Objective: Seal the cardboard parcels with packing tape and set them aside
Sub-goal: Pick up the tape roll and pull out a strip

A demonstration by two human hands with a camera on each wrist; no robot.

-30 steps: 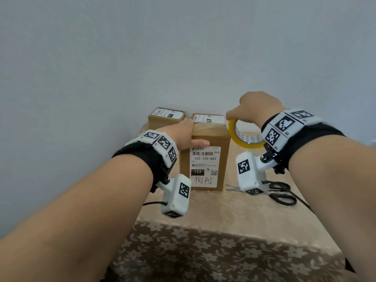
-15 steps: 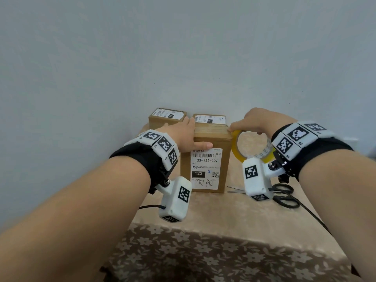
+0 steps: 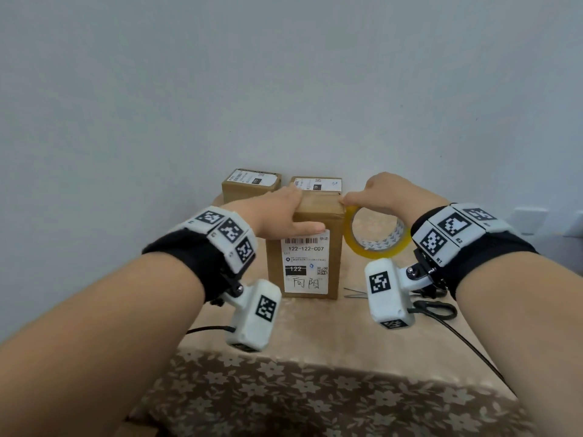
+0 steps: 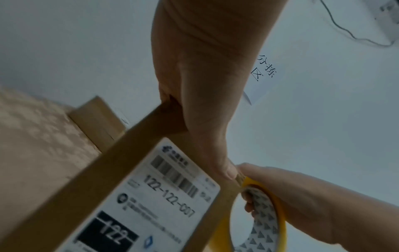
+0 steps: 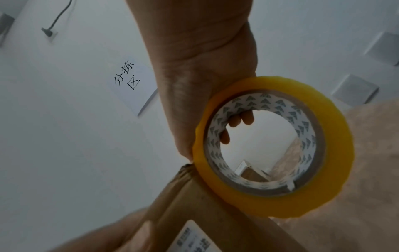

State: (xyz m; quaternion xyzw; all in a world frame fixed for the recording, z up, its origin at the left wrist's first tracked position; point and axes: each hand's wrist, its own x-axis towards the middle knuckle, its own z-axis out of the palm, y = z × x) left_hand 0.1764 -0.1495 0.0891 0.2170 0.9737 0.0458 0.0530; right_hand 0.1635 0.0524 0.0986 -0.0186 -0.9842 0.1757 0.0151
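Fingers [image 5: 241, 119] of the right hand [image 3: 388, 193] curl through the core of the yellow roll of clear packing tape [image 3: 377, 234], thumb on its rim, roll touching the upper right edge of the tall brown cardboard parcel [image 3: 304, 263] (standing upright on the beige tablecloth [image 3: 315, 329]); left hand [image 3: 277, 212], nearer the seam, lies flat over the top, thumb pressed on the front face.

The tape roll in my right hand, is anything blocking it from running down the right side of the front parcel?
Nothing visible: the tape roll sits at the front parcel's top right corner.
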